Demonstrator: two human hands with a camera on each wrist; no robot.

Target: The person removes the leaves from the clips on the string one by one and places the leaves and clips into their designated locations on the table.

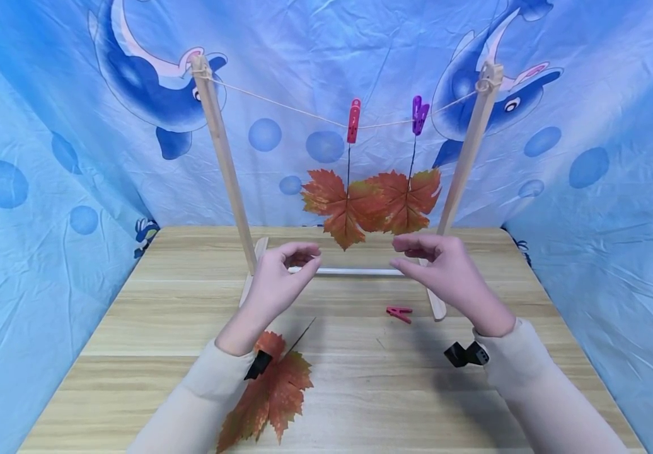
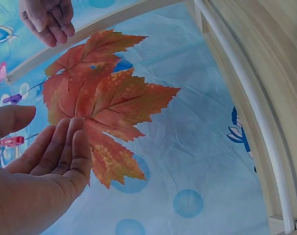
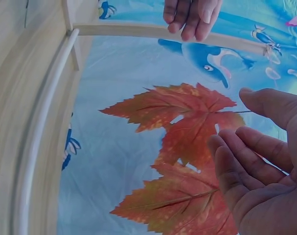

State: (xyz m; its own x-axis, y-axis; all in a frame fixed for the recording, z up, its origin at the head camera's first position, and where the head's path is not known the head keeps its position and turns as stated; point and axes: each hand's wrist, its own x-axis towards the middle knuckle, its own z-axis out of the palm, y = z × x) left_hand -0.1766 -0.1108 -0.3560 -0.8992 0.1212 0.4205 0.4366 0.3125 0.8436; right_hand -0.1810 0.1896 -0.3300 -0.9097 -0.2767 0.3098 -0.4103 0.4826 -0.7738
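Observation:
Two red-orange autumn leaves hang side by side, overlapping, from a string [image 1: 281,101]. A red clothespin [image 1: 353,120] clips the stem of the left leaf [image 1: 340,205], and a purple clothespin [image 1: 419,115] that of the right leaf [image 1: 417,198]. My left hand [image 1: 282,274] is in the air left of the leaves, fingers loosely bent, holding nothing. Mirroring it on the right, my right hand [image 1: 445,268] also holds nothing, thumb and fingers apart. Both wrist views show the leaves beyond the fingers; whether any finger touches them I cannot tell.
Two wooden posts [image 1: 224,157] carry the string, joined low down by a white rod [image 1: 360,272]. On the table [image 1: 150,315] lie a pinkish-red clothespin [image 1: 399,313] and a third leaf [image 1: 283,391], partly under my left forearm. Blue dolphin-print cloth [image 1: 326,50] surrounds the table.

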